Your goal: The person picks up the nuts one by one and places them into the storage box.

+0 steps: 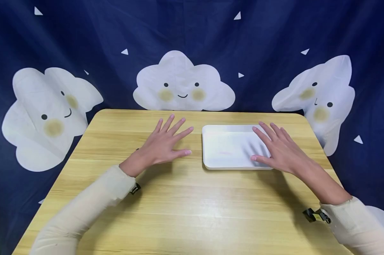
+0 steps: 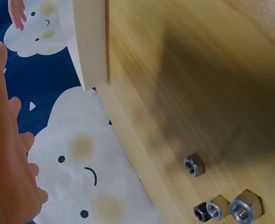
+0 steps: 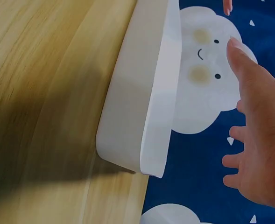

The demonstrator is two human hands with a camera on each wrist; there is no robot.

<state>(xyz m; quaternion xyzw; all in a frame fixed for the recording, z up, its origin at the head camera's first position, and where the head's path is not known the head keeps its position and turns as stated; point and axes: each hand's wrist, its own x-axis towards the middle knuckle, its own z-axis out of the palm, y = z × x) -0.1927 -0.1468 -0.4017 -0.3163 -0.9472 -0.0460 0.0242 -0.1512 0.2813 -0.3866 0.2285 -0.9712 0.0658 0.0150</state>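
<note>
My left hand [image 1: 160, 145] hovers over the wooden table, left of a white tray [image 1: 224, 147], with its fingers spread and nothing held. Several metal hex nuts lie on the table in the left wrist view: a single nut [image 2: 194, 165] sits apart, while a dark nut [image 2: 201, 212], a medium nut [image 2: 217, 207] and a larger nut [image 2: 246, 206] are grouped close together. The head view does not show these nuts; the left hand and arm cover that area. Above the tray's right end is my right hand [image 1: 282, 152], fingers spread, holding nothing and casting a shadow inside.
The wooden table [image 1: 185, 212] reaches back to a dark blue curtain [image 1: 192, 28] printed with smiling clouds. Dark straps with small mounts are worn at both sleeve cuffs. The tray's low side wall [image 3: 128, 93] shows in the right wrist view.
</note>
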